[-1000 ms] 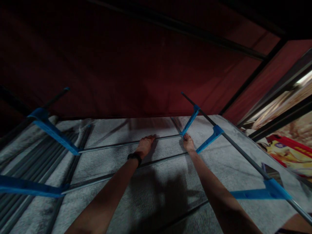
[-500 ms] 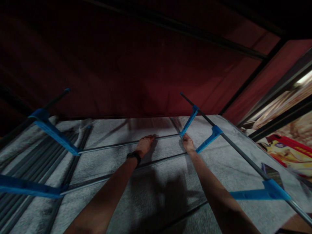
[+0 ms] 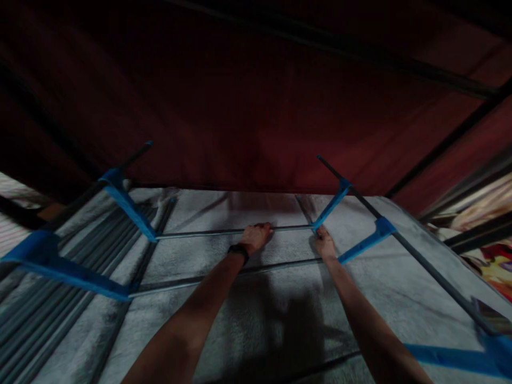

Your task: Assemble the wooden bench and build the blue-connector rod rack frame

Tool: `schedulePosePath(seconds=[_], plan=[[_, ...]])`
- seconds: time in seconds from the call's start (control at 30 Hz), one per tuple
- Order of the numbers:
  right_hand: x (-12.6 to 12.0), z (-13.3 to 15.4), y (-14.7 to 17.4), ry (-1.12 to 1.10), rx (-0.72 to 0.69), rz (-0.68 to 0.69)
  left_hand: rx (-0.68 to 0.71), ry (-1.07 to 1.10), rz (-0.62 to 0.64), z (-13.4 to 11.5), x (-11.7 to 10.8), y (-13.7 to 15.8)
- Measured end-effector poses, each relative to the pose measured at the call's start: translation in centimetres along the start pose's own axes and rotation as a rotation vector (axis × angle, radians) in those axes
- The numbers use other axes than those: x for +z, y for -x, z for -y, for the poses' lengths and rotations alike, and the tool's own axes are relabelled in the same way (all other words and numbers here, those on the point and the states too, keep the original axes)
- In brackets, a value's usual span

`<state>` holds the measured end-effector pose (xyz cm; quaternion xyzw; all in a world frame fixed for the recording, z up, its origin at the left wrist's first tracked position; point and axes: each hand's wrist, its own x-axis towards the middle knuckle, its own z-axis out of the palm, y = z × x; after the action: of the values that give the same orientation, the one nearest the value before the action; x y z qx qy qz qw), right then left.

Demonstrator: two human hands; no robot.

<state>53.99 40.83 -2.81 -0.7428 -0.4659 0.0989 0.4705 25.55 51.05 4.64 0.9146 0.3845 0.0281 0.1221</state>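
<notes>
My left hand (image 3: 257, 236), with a black band on its wrist, is closed round the far metal crossbar (image 3: 204, 233) of a tube frame. That bar runs between the left blue plastic bracket (image 3: 130, 207) and the right blue plastic bracket (image 3: 331, 205). At the lower end of the right bracket, where the crossbar meets it, my right hand (image 3: 325, 244) has its fingers closed; they partly hide the joint. Closer to me, a second crossbar (image 3: 286, 265) passes beneath my left forearm and joins another blue bracket (image 3: 366, 244). A long grey tube (image 3: 426, 271) links the right-hand brackets.
Several loose grey tubes (image 3: 76, 272) lie side by side on the light fabric surface (image 3: 384, 298) at the left. A dark red cloth wall (image 3: 240, 117) rises behind the frame. Colourful packaging (image 3: 498, 266) shows at the right edge.
The view has shifted left, so the frame and both hands appear further right. Both hands keep about the same places on the frame.
</notes>
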Motion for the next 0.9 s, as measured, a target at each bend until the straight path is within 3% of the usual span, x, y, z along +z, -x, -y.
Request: schedulePosePath(seconds=[0.17, 0.5, 0.6, 0.77, 0.9], plan=[[0.0, -1.5, -0.2, 0.093, 0.058, -0.013, 0.039, -0.025, -0.031, -0.1, 0.1, -0.1], [0.1, -1.6, 0.0, 0.169, 0.023, 0.004, 0.016, 0.039, 0.075, 0.3, -0.2, -2.0], [0.1, -1.6, 0.0, 0.163, 0.011, 0.006, 0.017, 0.043, 0.058, 0.0, 0.0, -1.3], [0.2, -1.8, -0.1, 0.141, 0.011, 0.021, -0.04, 0.007, -0.092, -0.1, 1.0, 0.8], [0.2, -2.4, -0.2, 0.116, 0.029, 0.04, 0.001, 0.014, -0.052, 0.7, 1.2, 1.3]])
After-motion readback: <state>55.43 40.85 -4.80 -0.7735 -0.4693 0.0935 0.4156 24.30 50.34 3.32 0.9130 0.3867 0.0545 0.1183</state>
